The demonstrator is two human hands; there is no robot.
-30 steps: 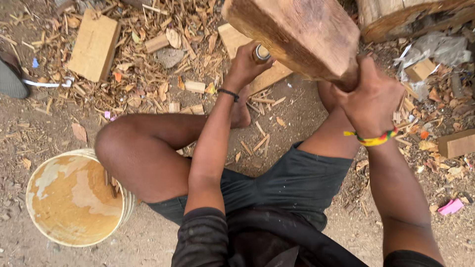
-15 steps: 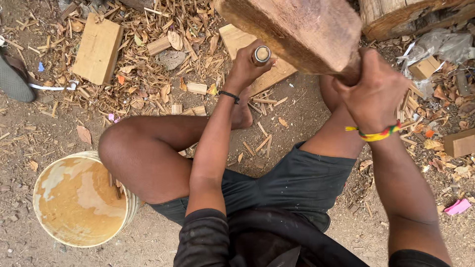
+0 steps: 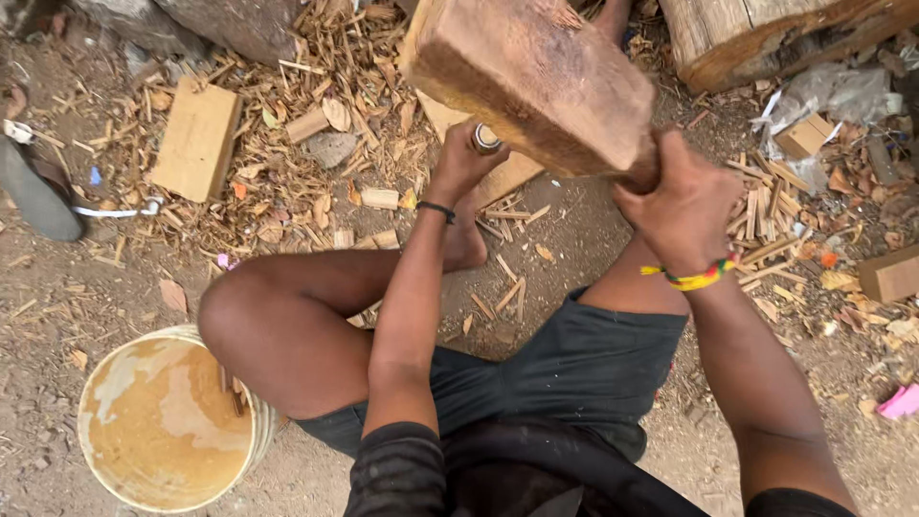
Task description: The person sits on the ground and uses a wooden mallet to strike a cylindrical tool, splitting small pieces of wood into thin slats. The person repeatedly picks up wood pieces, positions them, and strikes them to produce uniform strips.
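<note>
Right hand [image 3: 684, 206] clenched on wooden mallet [image 3: 536, 81], raised. Left hand [image 3: 466, 158] wrapped round metal-capped chisel [image 3: 486, 140], upright on plank [image 3: 483, 172], ground's far edge. Off-centre blow likely hits knuckles; foot [image 3: 466, 239] near.

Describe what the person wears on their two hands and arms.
Both hands are bare, no gloves. The left hand has a thin black band at the wrist. The right hand has a woven wristband in yellow, green and red with loose ends. Dark ribbed sleeves are pushed up to about the elbows.
</note>
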